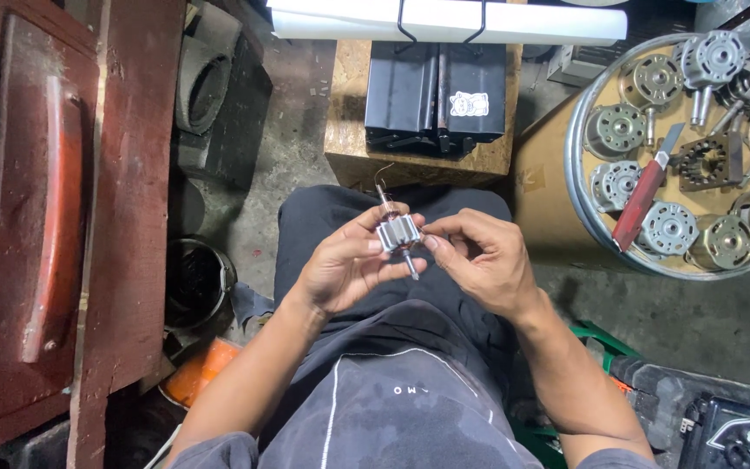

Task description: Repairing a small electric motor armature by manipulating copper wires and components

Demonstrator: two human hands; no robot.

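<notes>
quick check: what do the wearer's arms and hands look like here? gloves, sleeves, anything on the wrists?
Both hands, left hand and right hand, are bare: no gloves, and no rings, watch or wristband visible. Forearms are uncovered down to the bottom edge of the picture, where grey short sleeves begin. No tape or markings show on either arm.

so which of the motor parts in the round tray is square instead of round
The dark square one at the middle of the round tray, right of the red-handled knife; the other motor parts there are round and silvery.

armature (pixel 398 233) partly hidden by fingers (pixel 366 247), black case (pixel 740 434) cut off
</notes>
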